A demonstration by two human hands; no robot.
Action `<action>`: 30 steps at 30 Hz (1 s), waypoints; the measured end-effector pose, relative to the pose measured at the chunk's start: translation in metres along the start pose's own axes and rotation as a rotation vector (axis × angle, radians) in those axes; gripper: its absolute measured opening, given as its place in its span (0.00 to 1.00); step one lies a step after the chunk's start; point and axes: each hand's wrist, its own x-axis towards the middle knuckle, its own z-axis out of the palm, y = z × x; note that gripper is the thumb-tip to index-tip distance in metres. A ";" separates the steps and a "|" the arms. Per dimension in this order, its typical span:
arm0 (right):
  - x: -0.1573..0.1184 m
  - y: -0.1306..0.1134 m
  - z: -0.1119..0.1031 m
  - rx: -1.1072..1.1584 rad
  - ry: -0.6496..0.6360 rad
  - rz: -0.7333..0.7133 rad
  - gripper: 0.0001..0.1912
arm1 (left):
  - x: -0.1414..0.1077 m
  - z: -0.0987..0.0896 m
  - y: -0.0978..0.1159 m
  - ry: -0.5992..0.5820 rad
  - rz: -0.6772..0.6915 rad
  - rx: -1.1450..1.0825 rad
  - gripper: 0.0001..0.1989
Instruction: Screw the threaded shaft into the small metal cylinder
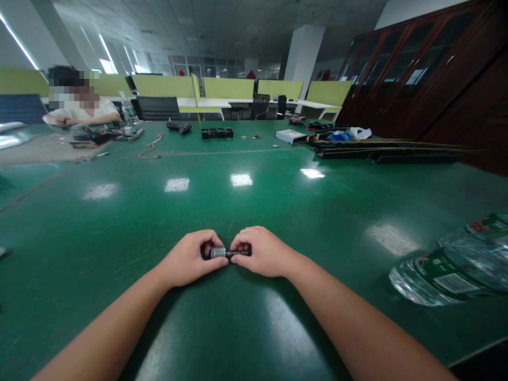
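A small cylindrical metal part (pixel 218 252) lies level between my hands, low over the green table (pixel 254 203). It has a silver barrel on the left and a dark, ridged rod on the right. Closed around the barrel end, my left hand (pixel 188 260) has its thumb along the near side. My right hand (pixel 264 253) pinches the rod end between thumb and fingers. The fingertips of both hands nearly meet at the middle of the part. Its outer ends are partly hidden by my fingers, and its exact kind is unclear.
At right lie clear plastic bottles (pixel 444 272) with green labels. Along the far side are a power drill (pixel 178 127), a black block-like device (pixel 217 133), a cord (pixel 151 146), a silver box (pixel 291 136) and long black bars (pixel 357 151). Another person (pixel 85 108) sits far left.
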 end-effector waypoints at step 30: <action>-0.004 0.005 -0.011 -0.018 -0.048 0.033 0.05 | 0.000 -0.001 -0.001 -0.027 -0.001 0.029 0.11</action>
